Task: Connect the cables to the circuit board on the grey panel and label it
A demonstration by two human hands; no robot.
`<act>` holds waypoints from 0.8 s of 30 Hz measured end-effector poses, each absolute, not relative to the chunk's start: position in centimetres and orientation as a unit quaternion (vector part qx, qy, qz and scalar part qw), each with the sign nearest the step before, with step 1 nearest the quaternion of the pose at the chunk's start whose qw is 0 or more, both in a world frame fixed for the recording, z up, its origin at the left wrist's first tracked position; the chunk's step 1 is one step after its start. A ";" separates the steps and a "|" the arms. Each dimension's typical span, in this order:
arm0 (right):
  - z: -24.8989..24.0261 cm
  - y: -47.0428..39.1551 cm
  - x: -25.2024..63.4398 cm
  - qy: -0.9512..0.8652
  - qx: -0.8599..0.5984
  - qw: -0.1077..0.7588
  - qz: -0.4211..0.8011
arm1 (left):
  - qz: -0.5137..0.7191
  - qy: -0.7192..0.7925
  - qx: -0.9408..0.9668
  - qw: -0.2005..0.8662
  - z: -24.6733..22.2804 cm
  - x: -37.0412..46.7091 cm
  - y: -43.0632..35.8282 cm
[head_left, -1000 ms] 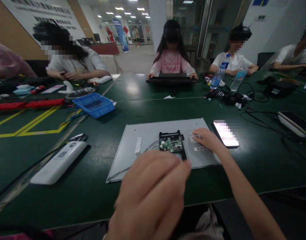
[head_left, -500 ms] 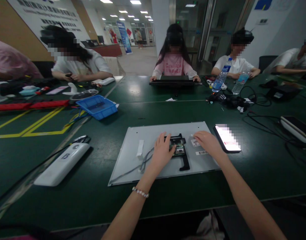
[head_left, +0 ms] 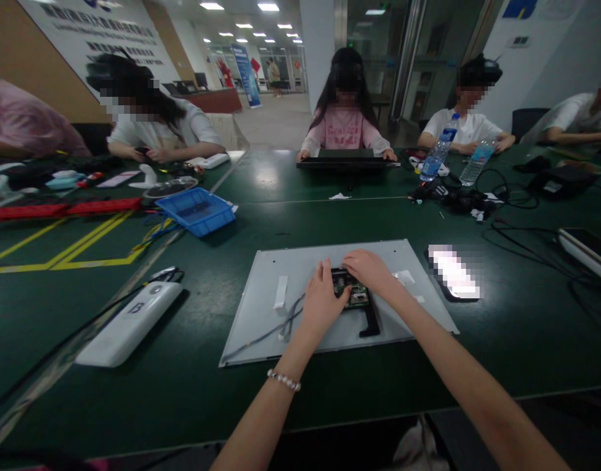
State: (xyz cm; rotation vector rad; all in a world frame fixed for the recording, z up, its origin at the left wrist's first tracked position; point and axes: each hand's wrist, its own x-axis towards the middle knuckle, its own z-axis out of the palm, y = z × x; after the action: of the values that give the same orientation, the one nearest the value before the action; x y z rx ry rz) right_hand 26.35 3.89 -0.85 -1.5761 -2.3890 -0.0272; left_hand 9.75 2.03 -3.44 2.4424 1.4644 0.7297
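A flat grey-white metal panel (head_left: 257, 291) lies on the table in front of me. On its middle sits a black plastic bracket (head_left: 371, 322) around a green circuit board (head_left: 360, 296). My left hand (head_left: 322, 304) rests over the bracket's left side, fingers stretched forward and thumb apart near the board. At the bracket's top edge, my right hand (head_left: 371, 269) has its fingers bent and pressed together; anything small between the fingertips is hidden. A grey cable (head_left: 288, 320) runs from under my left hand across the panel. White labels (head_left: 405, 277) show beside my right forearm.
A lit phone (head_left: 453, 273) lies right of the panel, and a white power bank (head_left: 131, 324) with a cable lies left. Beyond are a blue tray (head_left: 199, 212), water bottles (head_left: 440, 147) and tangled black cables (head_left: 457, 195). Several people sit around the green table (head_left: 280, 222).
My right hand has moved left from the panel's label to the top edge of the bracket. My left hand stays on the bracket. The view has shifted slightly.
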 end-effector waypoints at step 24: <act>-0.7 3.3 28.2 -0.803 -0.543 0.229 0.094 | 0.248 0.494 0.830 0.080 -3.2 9.8 1.7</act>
State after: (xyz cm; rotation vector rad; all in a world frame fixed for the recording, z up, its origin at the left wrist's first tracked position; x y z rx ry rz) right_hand 28.16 3.26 -0.70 -1.4941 -2.2101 0.2596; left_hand 9.78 1.74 -3.18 2.4811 1.4775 0.7406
